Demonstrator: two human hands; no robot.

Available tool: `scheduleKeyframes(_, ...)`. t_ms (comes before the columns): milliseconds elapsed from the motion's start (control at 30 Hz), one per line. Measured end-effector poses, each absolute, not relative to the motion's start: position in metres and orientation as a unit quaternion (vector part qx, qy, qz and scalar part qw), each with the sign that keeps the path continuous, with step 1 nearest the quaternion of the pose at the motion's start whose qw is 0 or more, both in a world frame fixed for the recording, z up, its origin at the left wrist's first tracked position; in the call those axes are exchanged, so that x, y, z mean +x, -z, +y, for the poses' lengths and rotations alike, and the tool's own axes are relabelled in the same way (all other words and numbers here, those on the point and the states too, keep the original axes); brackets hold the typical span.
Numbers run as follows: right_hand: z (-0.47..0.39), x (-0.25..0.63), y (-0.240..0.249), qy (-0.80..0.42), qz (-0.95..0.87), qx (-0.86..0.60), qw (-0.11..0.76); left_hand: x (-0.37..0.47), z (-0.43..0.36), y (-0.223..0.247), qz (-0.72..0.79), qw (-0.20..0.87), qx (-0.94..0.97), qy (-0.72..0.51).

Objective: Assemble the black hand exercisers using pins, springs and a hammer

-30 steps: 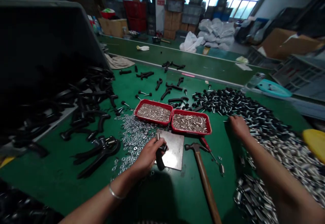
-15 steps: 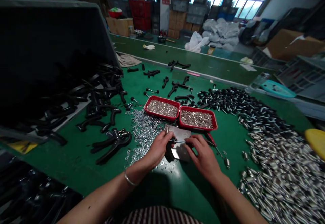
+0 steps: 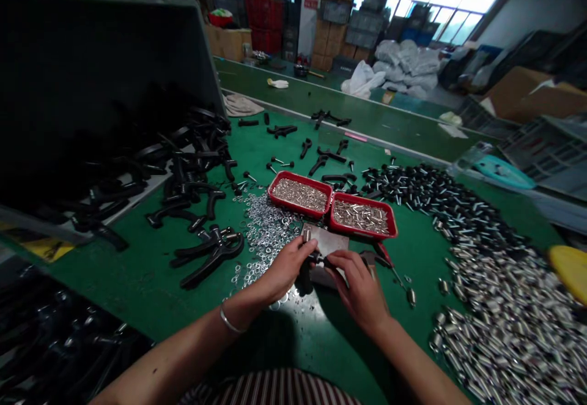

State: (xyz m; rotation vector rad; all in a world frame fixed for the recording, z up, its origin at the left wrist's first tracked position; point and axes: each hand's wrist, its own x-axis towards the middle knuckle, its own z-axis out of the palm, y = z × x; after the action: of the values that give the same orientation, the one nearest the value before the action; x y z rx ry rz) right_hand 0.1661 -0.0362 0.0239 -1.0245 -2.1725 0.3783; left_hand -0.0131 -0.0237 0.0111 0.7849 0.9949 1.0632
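1. Bench (image 3: 419, 240): bare strip between right hand (image 3: 360, 286) and metal-cylinder pile (image 3: 504, 325); red trays (image 3: 298, 208) box in the far side.
2. Left hand (image 3: 288, 265) curled round black clamp part (image 3: 304, 279), over metal plate (image 3: 337, 243). Right pinches black-headed bolt (image 3: 320, 259) at it; depth unclear.
3. Forearms angled inward, hands nearly meeting.

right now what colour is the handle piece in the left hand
Black: the handle piece in the left hand, best seen in the head view.
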Motion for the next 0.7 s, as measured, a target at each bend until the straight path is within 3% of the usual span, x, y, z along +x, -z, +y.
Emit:
scheduleKeyframes(133,-0.034,0.162,-0.018,-0.24,-0.799,-0.402,0.377,-0.018,-0.023,-0.02,0.487,0.604,0.438,-0.453)
scheduleKeyframes(300,-0.033,0.143,-0.013,-0.622,-0.537,-0.436,0.366,-0.021,-0.018,-0.023,0.532,0.467,0.553,-0.439)
scheduleKeyframes(500,-0.031,0.138,-0.018,-0.68,-0.465,-0.392,0.41,-0.025,-0.02,-0.018,0.539,0.371,0.628,-0.421)
scheduleKeyframes(700,-0.027,0.138,-0.017,-0.853,-0.283,-0.334,0.283,-0.031,-0.02,-0.008,0.486,0.31,0.727,-0.373)
